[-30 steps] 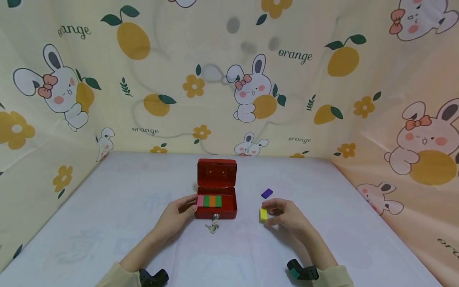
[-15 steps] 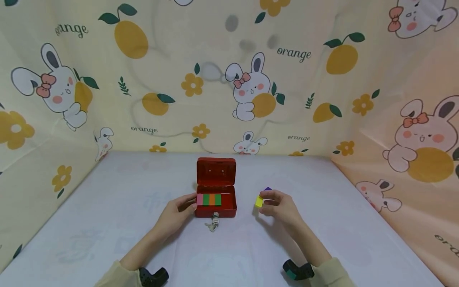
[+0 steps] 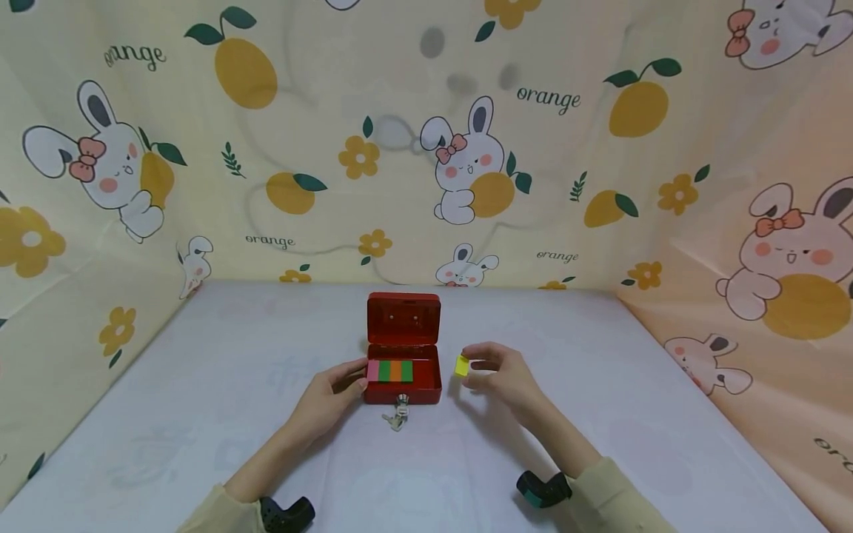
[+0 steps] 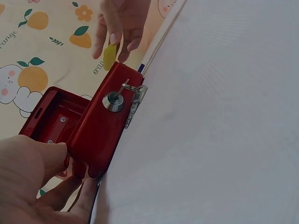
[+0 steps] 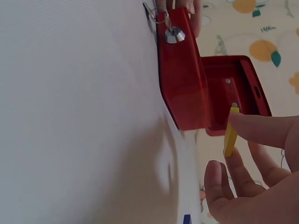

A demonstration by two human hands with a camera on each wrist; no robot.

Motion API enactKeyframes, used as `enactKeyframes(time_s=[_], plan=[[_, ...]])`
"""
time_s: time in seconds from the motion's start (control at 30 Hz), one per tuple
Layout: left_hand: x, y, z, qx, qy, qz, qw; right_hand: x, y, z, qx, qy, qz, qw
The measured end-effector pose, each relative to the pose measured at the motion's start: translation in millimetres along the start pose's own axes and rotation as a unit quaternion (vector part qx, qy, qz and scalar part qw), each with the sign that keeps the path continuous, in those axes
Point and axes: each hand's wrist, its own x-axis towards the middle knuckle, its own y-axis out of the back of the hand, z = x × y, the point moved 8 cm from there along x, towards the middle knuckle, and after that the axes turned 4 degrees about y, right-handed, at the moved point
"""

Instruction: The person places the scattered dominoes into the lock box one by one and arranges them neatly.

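Note:
A small red cash box [image 3: 423,385] stands with its lid raised, a row of pink, green and orange blocks [image 3: 390,371] inside at its left. My left hand [image 3: 326,400] holds the box by its left side, thumb and fingers at the wall. Just right of the box, my right hand [image 3: 503,374] pinches a yellow block [image 3: 461,366] between thumb and fingers. In the right wrist view, the yellow block [image 5: 230,133] shows as a thin slab at the fingertips, apart from the box [image 5: 184,79]. A lock with keys [image 3: 398,414] hangs at the box's front.
A purple block lies on the table beyond the right hand, hidden in the head view; the left wrist view shows a bit of this purple block [image 4: 141,68]. A white cloth covers the table [image 3: 266,326]. A patterned curtain [image 3: 320,96] surrounds the back and sides.
My right hand has lifted the yellow block and carried it left toward the box, now covering the purple block in the head view. My left hand stays on the box.

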Motion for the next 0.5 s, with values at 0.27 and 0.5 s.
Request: enactKeyframes(time_s=[0.27,0.5], plan=[[-0.5,0.2,0.1,-0.001,0.001,0.002,1.0000,6.9,-14,-9,0.008,0.019,-0.020,0.9996],[0.7,0.3,-2.0,0.005,-0.005,0.004,1.0000,11.4,-23,-12,0.007,0.029,-0.036,0.9989]])
